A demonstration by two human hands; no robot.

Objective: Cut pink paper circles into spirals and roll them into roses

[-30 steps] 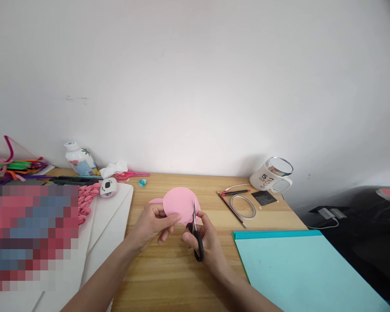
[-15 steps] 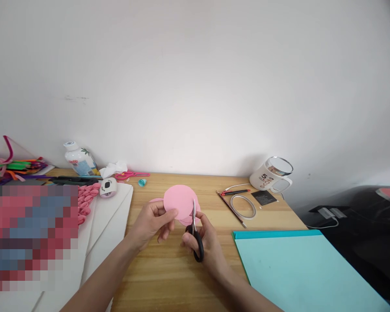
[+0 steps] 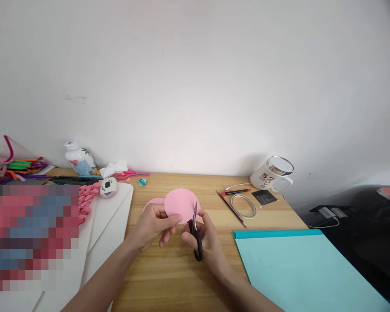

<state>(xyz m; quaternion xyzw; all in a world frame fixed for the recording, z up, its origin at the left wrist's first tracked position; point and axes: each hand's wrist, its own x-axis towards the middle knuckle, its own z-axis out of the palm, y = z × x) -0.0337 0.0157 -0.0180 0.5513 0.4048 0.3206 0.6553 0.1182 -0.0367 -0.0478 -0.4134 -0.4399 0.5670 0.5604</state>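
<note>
A round piece of pink paper (image 3: 180,204) is pinched at its lower left edge by my left hand (image 3: 157,223), thumb on top. In my right hand (image 3: 204,236) I grip scissors (image 3: 196,234) with black handles, their metal blades pointing up along the right edge of the paper circle. Whether the blades bite into the paper I cannot tell. More pink paper (image 3: 154,201) shows behind the circle and my hands, lying on the wooden table (image 3: 162,277); much of it is hidden.
On the right are a teal paper sheet (image 3: 299,264), a mug (image 3: 269,175), a coiled cable (image 3: 243,206) and a pencil (image 3: 232,209). Pink scissors (image 3: 132,174), a bottle (image 3: 80,159), a small white device (image 3: 108,187) and pipe cleaners (image 3: 16,167) lie on the left.
The pink circle has shifted slightly down and right with my left hand. The scissors have turned a little, their tips lower. More of the pink paper behind shows at the left.
</note>
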